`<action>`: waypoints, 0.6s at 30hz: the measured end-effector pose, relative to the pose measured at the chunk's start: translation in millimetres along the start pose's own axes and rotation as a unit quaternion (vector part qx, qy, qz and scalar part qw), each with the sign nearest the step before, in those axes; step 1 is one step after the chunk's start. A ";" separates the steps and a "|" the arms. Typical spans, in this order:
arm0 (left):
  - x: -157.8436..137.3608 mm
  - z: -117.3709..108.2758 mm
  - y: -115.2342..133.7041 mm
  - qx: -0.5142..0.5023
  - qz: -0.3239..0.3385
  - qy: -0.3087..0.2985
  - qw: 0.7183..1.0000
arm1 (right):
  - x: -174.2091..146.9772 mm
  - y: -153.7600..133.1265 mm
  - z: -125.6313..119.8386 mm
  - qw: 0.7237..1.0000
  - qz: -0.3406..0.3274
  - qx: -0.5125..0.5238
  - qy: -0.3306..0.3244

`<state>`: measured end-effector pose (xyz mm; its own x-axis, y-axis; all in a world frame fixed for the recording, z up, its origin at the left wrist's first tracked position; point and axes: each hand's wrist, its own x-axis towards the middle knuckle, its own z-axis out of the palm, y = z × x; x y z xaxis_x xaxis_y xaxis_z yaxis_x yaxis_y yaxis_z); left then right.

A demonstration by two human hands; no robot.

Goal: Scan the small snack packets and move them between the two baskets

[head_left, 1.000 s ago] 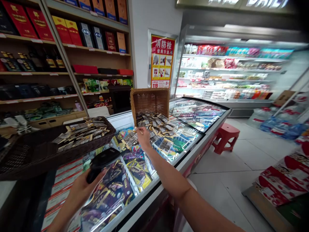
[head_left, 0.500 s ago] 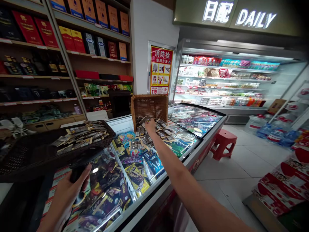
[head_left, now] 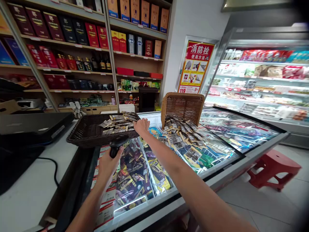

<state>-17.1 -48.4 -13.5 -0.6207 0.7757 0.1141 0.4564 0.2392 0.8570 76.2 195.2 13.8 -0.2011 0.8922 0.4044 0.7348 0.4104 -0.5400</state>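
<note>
My left hand (head_left: 108,162) is wrapped round the handle of a black barcode scanner (head_left: 118,141), whose head points toward the dark basket. My right hand (head_left: 142,125) is at the right end of the dark woven basket (head_left: 82,138), beside the small flat snack packets (head_left: 120,124) heaped in it. Its fingers are curled; whatever they hold, if anything, is hidden. To the right, a brown wicker basket (head_left: 182,106) lies tipped on its side, with a pile of similar packets (head_left: 184,132) spilling from it onto the freezer's glass top.
Beneath my arms is a glass-topped chest freezer (head_left: 210,177) with bagged ice creams in wire dividers. A white counter (head_left: 58,180) with a black cable is at left. A red stool (head_left: 277,167) stands on the floor at right. Shelves of boxes (head_left: 82,32) line the back.
My right hand has moved left from the packets by the tipped basket to the dark basket. The view has turned left. My left hand still grips the scanner.
</note>
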 end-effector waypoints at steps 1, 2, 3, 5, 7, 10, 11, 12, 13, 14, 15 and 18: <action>0.3 0.1 -0.5 0.009 0.004 0.004 1.000 | 3.8 -9.1 6.1 1.000 0.016 0.000 0.000; 0.9 0.7 -1.7 0.015 0.009 0.009 1.000 | 6.5 -16.3 10.5 1.000 0.031 0.003 -0.001; 1.9 1.8 -3.3 0.019 0.013 0.013 1.000 | 8.0 -21.6 13.2 0.999 0.047 0.009 -0.001; 3.8 4.5 -6.9 0.016 0.015 0.016 1.000 | 7.8 -27.7 14.3 0.996 0.083 0.034 -0.001; 4.6 6.5 -8.5 0.007 0.015 0.010 1.000 | 4.7 -27.9 10.0 0.989 0.119 0.082 0.006; 2.0 6.1 -4.8 0.002 0.017 0.000 1.000 | -2.1 -17.4 -5.4 0.969 0.159 0.183 0.053; 0.7 5.3 -2.7 0.003 0.019 0.001 1.000 | -4.8 -11.0 -12.6 0.959 0.165 0.218 0.073; -0.5 4.5 -0.5 0.005 0.021 0.002 1.000 | -8.0 -3.2 -20.4 0.949 0.167 0.253 0.091; -1.4 3.9 1.2 0.006 0.024 0.003 1.000 | -11.8 5.7 -28.7 0.937 0.166 0.290 0.103; -1.8 3.7 2.4 0.006 0.025 0.002 1.000 | -16.4 15.4 -37.2 0.923 0.163 0.329 0.111; -1.7 4.0 2.9 0.005 0.025 0.002 1.000 | -22.1 25.6 -45.6 0.907 0.161 0.371 0.117; 0.0 7.1 1.7 -0.021 0.029 -0.009 0.999 | -44.5 56.6 -67.3 0.849 0.167 0.484 0.127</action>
<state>-11.8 -43.8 -15.5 -0.5829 0.7974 0.1559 0.4637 0.1690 0.8697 170.3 166.0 15.0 0.1505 0.9704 0.1890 -0.1785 0.2147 -0.9602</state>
